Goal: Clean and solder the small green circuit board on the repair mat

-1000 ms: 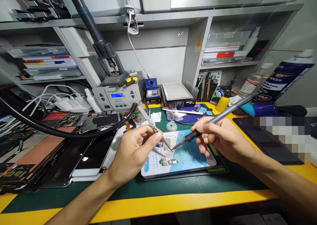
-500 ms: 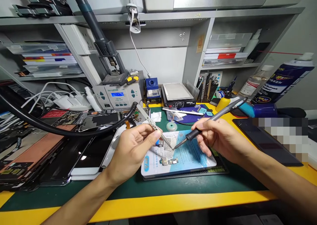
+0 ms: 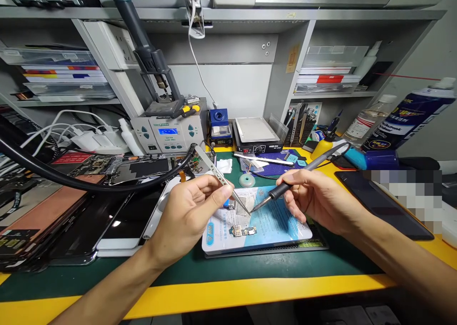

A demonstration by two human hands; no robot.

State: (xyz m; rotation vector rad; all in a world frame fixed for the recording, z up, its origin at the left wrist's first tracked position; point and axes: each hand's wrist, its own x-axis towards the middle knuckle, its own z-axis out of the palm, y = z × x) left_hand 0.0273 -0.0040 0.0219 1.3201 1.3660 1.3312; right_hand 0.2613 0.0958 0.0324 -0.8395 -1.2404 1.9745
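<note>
My left hand pinches a pair of metal tweezers, their points angled down and to the right. My right hand grips a soldering iron by its black ribbed part, its tip pointing down and left. The two tool tips almost meet above a white and blue box or pad; whether they touch, or anything tiny sits between them, I cannot tell. A small circuit board lies on the pad just below the tips. A greyish square patch shows behind the tweezers.
Several phones and phone parts fill the left side, with a thick black hose arching over them. A soldering station and a heating plate stand behind. On the right are a dark phone-like panel, a clear bottle and a spray can.
The view has shifted slightly. Both hands keep their tools, and the tweezers' and iron's tips stay close together over the pad with little movement.
</note>
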